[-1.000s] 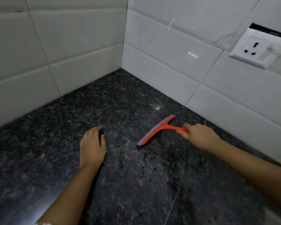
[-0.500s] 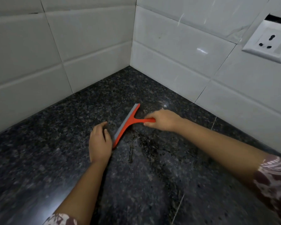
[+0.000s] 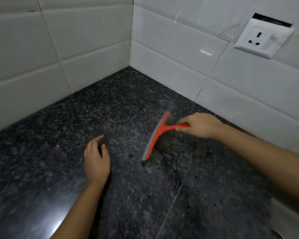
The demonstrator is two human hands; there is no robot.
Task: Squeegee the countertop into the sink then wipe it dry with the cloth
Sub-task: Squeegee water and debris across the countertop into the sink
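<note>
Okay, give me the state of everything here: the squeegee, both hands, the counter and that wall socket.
squeegee: blade edge down on the countertop.
right hand: grips the squeegee handle.
left hand: empty, fingers relaxed.
countertop: wet patches and droplets near the blade.
wall socket: nothing plugged in.

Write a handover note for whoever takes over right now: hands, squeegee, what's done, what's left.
Right hand: grips the handle of the orange squeegee.
Left hand: relaxed, holds nothing, to the left of the blade and apart from it.
Squeegee: blade edge down on the dark countertop, near the tiled corner.
Done: cannot tell how much is cleared. Dark spots that look like droplets lie around the blade, so squeegeeing is not finished.
Left: push the water to the sink, then wipe dry with the cloth. Neither sink nor cloth is in view.
</note>
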